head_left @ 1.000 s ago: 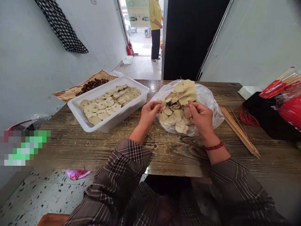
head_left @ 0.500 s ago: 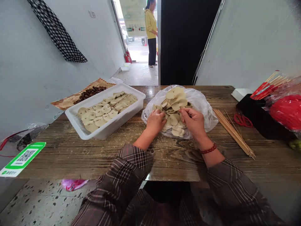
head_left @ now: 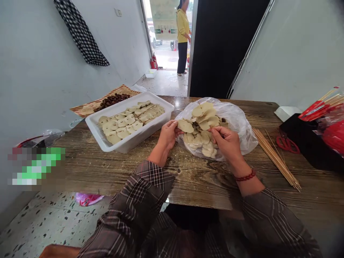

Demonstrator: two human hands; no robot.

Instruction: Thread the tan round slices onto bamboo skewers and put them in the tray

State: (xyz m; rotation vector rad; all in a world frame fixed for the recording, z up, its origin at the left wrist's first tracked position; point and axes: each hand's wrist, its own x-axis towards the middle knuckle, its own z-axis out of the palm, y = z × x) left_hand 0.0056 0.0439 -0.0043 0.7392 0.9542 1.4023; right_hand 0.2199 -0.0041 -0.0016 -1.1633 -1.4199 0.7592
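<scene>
My left hand (head_left: 168,135) pinches the edge of a flat, round beige slice (head_left: 185,125), holding it at the left side of a pile. My right hand (head_left: 228,140), closed at thumb and fingers, grips the lower end of a thin wooden skewer whose tip pokes up above several threaded slices (head_left: 203,109). Most of that skewer is hidden behind the slices. Under both hands, more loose beige slices (head_left: 209,150) lie on a clear plastic bag (head_left: 243,134). What the slices are made of, I cannot tell.
A white tray (head_left: 129,146) of skewered slices stands left, beside dark reddish-brown pieces (head_left: 114,100) on patterned paper. Bare skewers (head_left: 278,159), red scissors (head_left: 288,143) and a black box (head_left: 309,143) with red-wrapped sticks are right. A person in yellow (head_left: 183,27) stands by the doorway.
My left hand has drawn back left from the pile with a slice between its fingers. My right hand still grips the skewer, slightly lower. The view has shifted a little.
</scene>
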